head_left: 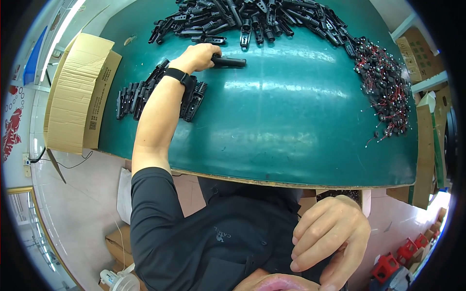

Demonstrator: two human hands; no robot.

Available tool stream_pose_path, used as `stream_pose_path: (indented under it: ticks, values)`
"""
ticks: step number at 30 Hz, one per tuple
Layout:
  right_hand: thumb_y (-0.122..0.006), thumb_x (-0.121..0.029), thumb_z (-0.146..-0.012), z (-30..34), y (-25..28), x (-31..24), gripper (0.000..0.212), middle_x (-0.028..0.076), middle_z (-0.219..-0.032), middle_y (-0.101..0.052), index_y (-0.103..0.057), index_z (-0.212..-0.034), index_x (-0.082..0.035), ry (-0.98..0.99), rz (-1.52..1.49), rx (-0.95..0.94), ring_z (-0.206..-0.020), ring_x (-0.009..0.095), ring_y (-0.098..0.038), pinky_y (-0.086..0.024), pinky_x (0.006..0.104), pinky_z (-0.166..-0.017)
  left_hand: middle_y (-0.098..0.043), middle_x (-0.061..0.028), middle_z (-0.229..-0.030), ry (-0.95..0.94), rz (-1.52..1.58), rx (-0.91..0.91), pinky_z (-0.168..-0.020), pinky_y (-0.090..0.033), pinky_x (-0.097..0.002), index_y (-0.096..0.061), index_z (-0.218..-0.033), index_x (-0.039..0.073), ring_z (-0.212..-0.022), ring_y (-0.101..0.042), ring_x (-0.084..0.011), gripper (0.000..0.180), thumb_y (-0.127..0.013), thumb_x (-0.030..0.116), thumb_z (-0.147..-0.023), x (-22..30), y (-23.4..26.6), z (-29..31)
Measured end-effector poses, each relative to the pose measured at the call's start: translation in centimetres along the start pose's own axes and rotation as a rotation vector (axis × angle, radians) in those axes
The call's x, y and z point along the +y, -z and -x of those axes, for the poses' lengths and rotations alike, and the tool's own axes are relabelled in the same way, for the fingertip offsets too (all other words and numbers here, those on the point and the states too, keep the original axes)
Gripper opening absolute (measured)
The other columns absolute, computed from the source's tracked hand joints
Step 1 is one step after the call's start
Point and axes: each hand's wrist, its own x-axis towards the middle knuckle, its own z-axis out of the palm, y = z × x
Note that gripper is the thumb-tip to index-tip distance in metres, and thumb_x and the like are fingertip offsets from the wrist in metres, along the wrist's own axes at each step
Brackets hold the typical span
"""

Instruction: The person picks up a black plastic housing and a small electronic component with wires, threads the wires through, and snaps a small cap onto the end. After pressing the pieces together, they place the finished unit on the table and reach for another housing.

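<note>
My left hand (198, 57) reaches across the green table with its fingers closed around a black plastic handle part (230, 62). One end of this part points right, just above the tabletop or on it; I cannot tell which. Beneath and beside my left forearm are rows of similar black handle parts (130, 98) with ribbed ends, partly hidden by the arm. A large heap of loose black handle parts (245, 22) spreads along the far side. My right hand (335, 233) is raised near my chest, off the table, its fingers loosely bent and nothing visible in them.
On the green table (291, 145), a pile of small black pieces with red wires (386, 87) lies at the right. An opened cardboard box (73, 92) stands against the left edge. Red stools (385, 266) are on the floor at lower right, a white fan (119, 280) at lower left.
</note>
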Motion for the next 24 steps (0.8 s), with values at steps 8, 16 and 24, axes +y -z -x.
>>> stream_pose_path:
  ticks: [8, 16, 24]
  values:
    - [-0.084, -0.017, -0.086, 5.3, 2.3, 1.9, 0.042, 0.018, -0.110, -0.076, -0.073, -0.124, -0.001, -0.462, 0.964, 0.505, -0.097, 0.031, -0.074, -0.059, 0.0385, -0.085, -0.068, -0.0178, -0.106, -0.548, 0.288, 0.255, -0.088, -0.054, -0.0470, -0.069, -0.123, 0.006, -0.102, -0.066, -0.0415, 0.042, -0.077, 0.000, -0.082, 10.5, 3.5, 8.4]
    - [-0.083, -0.013, -0.087, 11.5, 1.5, 7.6, 0.060, 0.018, -0.111, -0.072, -0.062, -0.142, -0.005, -0.712, 1.195, 0.531, -0.087, 0.037, -0.072, -0.059, 0.0415, -0.079, -0.070, -0.0107, -0.115, -0.439, 0.881, 0.264, -0.089, -0.057, -0.0402, -0.061, -0.142, 0.007, -0.105, -0.070, -0.0279, 0.057, -0.076, -0.003, -0.088, 17.4, -2.9, 16.7]
    - [-0.084, -0.016, -0.088, 11.2, -1.1, 8.5, 0.064, 0.016, -0.102, -0.070, -0.060, -0.146, -0.007, -0.824, 1.547, 0.504, -0.084, 0.031, -0.072, -0.058, 0.0387, -0.070, -0.067, -0.0107, -0.124, -0.055, 1.946, 0.232, -0.091, -0.060, -0.0388, -0.039, -0.156, 0.005, -0.110, -0.068, -0.0182, 0.061, -0.070, 0.008, -0.103, 23.0, -9.6, 17.2]
